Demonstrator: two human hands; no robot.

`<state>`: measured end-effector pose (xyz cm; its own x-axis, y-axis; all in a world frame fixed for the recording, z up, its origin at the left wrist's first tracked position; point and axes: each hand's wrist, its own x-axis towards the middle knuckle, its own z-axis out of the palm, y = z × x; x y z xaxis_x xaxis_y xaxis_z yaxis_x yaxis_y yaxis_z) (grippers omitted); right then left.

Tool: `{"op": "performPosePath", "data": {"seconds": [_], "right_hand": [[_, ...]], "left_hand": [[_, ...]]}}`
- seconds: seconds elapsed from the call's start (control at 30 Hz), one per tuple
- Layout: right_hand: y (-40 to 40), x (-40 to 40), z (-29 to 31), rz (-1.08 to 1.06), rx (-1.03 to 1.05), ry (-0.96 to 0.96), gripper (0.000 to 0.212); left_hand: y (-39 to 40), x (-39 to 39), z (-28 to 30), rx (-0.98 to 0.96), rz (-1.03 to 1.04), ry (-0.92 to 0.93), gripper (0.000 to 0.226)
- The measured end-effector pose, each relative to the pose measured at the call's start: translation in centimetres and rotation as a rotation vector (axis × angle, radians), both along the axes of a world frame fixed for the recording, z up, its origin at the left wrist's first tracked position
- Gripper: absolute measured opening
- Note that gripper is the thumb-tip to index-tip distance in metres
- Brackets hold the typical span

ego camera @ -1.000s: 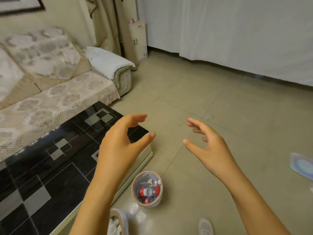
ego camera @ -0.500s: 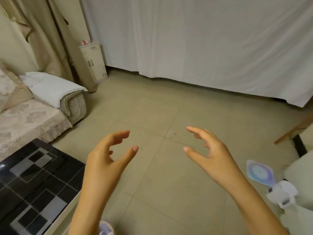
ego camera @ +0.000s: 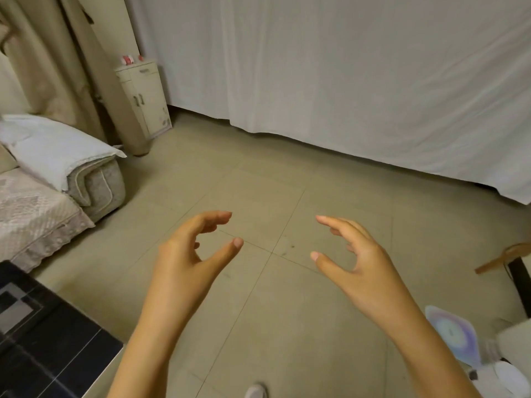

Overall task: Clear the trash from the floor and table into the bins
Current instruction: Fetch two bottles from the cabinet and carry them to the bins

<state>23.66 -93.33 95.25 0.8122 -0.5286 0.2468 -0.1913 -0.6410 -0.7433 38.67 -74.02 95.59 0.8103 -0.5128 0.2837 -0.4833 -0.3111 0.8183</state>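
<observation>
Sofa left of floor

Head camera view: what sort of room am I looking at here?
Most likely a home living room. A sofa with a patterned cover stands at the left, a glossy black tiled coffee table at the lower left, and beige curtains hang beside a small cabinet on a tiled floor.

The view has swung right and upward since the earliest picture. The two bins beside the black table have left the frame, and only the table's corner shows. The white curtain fills more of the view. A round pale wrapper now lies nearer the right forearm.
</observation>
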Motion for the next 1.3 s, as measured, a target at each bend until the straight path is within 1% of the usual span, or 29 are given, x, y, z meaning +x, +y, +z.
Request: {"op": "performPosePath", "data": {"seconds": [0.17, 0.33, 0.47, 0.53, 0.63, 0.7, 0.8, 0.93, 1.13, 1.3], "right_hand": [[-4.1, 7.3, 0.7, 0.011, 0.001, 0.001, 0.048], [-8.0, 14.0, 1.1, 0.033, 0.010, -0.033, 0.048], [-11.5, 19.6, 1.3, 0.076, 0.018, -0.047, 0.049], [-13.5, 22.7, 1.3, 0.100, 0.013, -0.045, 0.049], [-17.0, 27.4, 1.0, 0.142, 0.012, -0.049, 0.049], [-19.5, 30.7, 0.9, 0.168, 0.012, -0.054, 0.049], [-23.2, 35.4, 0.9, 0.223, 0.019, -0.043, 0.048], [-27.7, 41.5, 1.1, 0.305, 0.010, -0.026, 0.048], [-32.1, 49.5, 0.7, 0.378, 0.038, -0.042, 0.047], [-35.3, 56.1, 0.0, 0.413, 0.023, -0.030, 0.049]], "left_hand": [[-4.6, 7.7, 0.6, -0.016, 0.004, 0.031, 0.033], [-8.0, 14.0, 1.3, -0.033, 0.010, 0.016, 0.032], [-10.3, 18.8, 1.0, -0.018, 0.059, 0.001, 0.032], [-11.7, 21.6, 0.8, 0.042, 0.084, -0.048, 0.032], [-14.2, 26.0, 0.7, 0.229, 0.090, -0.181, 0.033], [-16.0, 28.8, 0.9, 0.336, 0.089, -0.233, 0.034], [-18.7, 32.7, 1.3, 0.401, 0.131, -0.290, 0.033], [-22.9, 37.0, 1.7, 0.358, 0.205, -0.280, 0.031], [-28.2, 41.6, -0.3, 0.158, 0.346, -0.117, 0.030], [-31.3, 47.2, -1.4, 0.133, 0.404, -0.067, 0.030]]}}
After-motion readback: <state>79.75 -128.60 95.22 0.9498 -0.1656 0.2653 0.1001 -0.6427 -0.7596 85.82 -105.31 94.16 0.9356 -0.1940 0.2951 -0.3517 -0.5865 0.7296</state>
